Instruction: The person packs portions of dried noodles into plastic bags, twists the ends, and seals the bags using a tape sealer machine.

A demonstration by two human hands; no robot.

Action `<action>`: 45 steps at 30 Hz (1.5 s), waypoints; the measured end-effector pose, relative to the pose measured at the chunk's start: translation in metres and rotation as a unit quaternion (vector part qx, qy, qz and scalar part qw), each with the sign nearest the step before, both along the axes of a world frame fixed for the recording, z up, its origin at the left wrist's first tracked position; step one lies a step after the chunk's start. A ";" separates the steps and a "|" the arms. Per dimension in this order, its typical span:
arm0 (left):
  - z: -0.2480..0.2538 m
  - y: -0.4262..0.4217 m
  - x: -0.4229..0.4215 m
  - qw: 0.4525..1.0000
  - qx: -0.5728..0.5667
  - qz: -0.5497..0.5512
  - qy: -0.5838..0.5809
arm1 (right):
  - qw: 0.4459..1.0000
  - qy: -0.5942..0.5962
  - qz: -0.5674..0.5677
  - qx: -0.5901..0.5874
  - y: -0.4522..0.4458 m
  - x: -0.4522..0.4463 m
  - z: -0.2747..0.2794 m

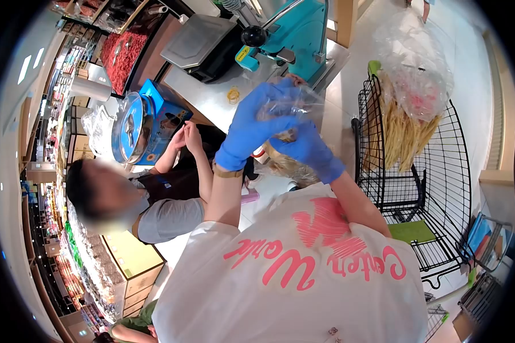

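Both gloved, our left hand (pixel 252 123) and right hand (pixel 313 151) grasped a clear plastic bag (pixel 305 104) just beside the teal lever machine (pixel 294 37); we judged that a loosened pinch could let it slip and spill.

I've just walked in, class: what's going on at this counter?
A person in blue gloves is gathering a clear plastic bag between the left hand and right hand; its contents are hard to make out. Just beyond are a teal machine and, on the counter, a flat-topped scale. To the left, a person in grey sleeves holds their hands close together. To the right, a wire shopping cart holds long yellowish strips.
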State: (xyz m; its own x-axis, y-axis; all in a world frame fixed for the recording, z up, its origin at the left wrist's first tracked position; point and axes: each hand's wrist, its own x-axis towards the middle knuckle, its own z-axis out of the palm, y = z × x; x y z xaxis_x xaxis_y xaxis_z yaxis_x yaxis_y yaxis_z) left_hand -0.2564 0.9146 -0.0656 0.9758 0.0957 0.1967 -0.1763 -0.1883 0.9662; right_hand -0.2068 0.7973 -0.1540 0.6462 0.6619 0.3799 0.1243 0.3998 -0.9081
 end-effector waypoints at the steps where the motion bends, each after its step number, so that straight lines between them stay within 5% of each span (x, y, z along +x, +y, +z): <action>1: -0.006 0.000 0.003 0.996 -0.067 0.007 0.059 | 1.000 -0.003 -0.002 0.001 -0.001 -0.002 -0.001; 3: -0.012 -0.006 0.006 0.999 0.026 0.033 0.019 | 0.998 -0.054 -0.044 -0.010 -0.005 -0.001 0.000; 7: -0.028 -0.013 0.014 0.984 -0.156 0.076 -0.044 | 0.984 -0.164 -0.069 -0.002 -0.015 0.015 0.021; 9: -0.013 -0.012 0.017 0.949 -0.310 -0.040 -0.027 | 0.980 0.035 0.183 -0.064 -0.026 0.028 0.045; 11: -0.003 -0.012 0.024 0.938 -0.310 -0.137 -0.070 | 0.975 -0.004 0.177 -0.136 -0.019 0.036 0.049; 12: -0.001 -0.005 0.024 0.995 -0.050 -0.061 -0.054 | 0.962 -0.042 0.171 -0.207 -0.016 0.037 0.052; 15: 0.008 0.004 0.022 0.966 0.236 0.104 -0.025 | 0.993 -0.028 0.084 -0.077 -0.013 0.031 0.069; 16: 0.011 -0.001 0.028 0.990 -0.105 0.086 -0.035 | 0.993 -0.030 0.084 -0.076 -0.010 0.036 0.065; 17: 0.014 -0.002 0.034 0.899 -0.433 0.056 -0.041 | 0.989 -0.018 0.095 -0.113 -0.006 0.045 0.055; 19: -0.016 0.021 0.045 0.766 -0.624 -0.137 -0.075 | 0.983 -0.008 0.107 -0.148 -0.001 0.051 0.037; 21: 0.011 0.001 0.038 0.761 -0.647 0.048 -0.017 | 0.983 0.023 0.102 -0.153 -0.003 0.048 0.025; 23: -0.011 0.019 0.036 0.805 -0.592 0.015 -0.041 | 0.981 0.057 0.140 -0.124 -0.012 0.049 0.020; 24: -0.016 0.027 0.038 0.959 -0.285 0.006 -0.003 | 0.975 0.093 0.177 -0.094 -0.013 0.050 0.019; 27: -0.006 0.013 0.021 0.988 -0.113 -0.101 -0.042 | 0.978 0.009 0.197 -0.072 -0.005 0.051 0.013; 29: -0.009 0.017 0.021 0.989 -0.075 -0.022 0.122 | 0.992 -0.065 0.095 -0.051 0.011 0.036 0.004; 30: -0.009 0.017 0.022 0.989 -0.076 -0.020 0.122 | 0.990 -0.138 -0.010 -0.028 0.019 0.027 0.002; 34: -0.011 0.013 0.036 0.981 -0.166 0.041 0.091 | 0.977 -0.080 -0.142 -0.136 0.028 0.001 0.007; 37: -0.016 0.016 0.032 0.973 -0.161 0.139 0.090 | 0.955 -0.189 -0.225 -0.042 0.016 0.005 0.032; 39: 0.000 0.021 0.028 0.968 -0.241 -0.001 0.069 | 0.976 -0.216 0.004 -0.032 -0.001 0.025 0.040; 40: 0.011 0.019 0.029 0.936 -0.322 -0.126 0.062 | 0.976 -0.217 0.004 -0.031 -0.002 0.039 0.044; 41: 0.024 0.016 0.031 0.937 -0.321 -0.127 0.060 | 0.978 -0.159 0.127 -0.038 -0.001 0.056 0.047; 42: 0.034 0.016 0.032 0.972 -0.190 -0.113 0.078 | 0.963 -0.098 0.247 -0.045 0.001 0.066 0.050; 43: 0.045 0.013 0.033 0.989 -0.056 -0.097 0.095 | 0.963 -0.100 0.247 -0.045 0.003 0.069 0.051; 45: 0.059 0.007 0.032 0.992 -0.061 -0.080 0.082 | 0.960 -0.039 0.277 -0.018 0.007 0.071 0.054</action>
State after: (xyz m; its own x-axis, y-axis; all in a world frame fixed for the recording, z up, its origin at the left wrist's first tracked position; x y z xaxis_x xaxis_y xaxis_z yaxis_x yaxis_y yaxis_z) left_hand -0.2242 0.9217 -0.0062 0.9983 -0.0492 0.0299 -0.0324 -0.0510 0.9982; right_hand -0.1358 0.8041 -0.0999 0.1610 0.9094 0.3835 -0.0295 0.3928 -0.9191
